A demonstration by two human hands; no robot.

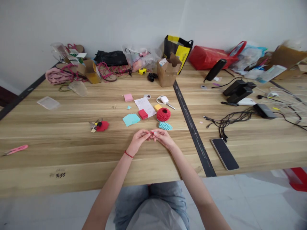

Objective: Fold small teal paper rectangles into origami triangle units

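Observation:
My left hand and my right hand meet over the wooden table, fingers pinched together on a small red paper piece. A red string circles my left wrist. Just beyond my hands lie a teal folded-paper piece and a red folded-paper ring. Further back are a teal paper sheet, a red paper pad, a yellow pad, a pink pad, a white note and white-handled scissors.
A red paper figure lies to the left, pink scissors at the far left. A phone, black cables and devices sit on the right table. Bags, a cardboard box and sandals line the back wall.

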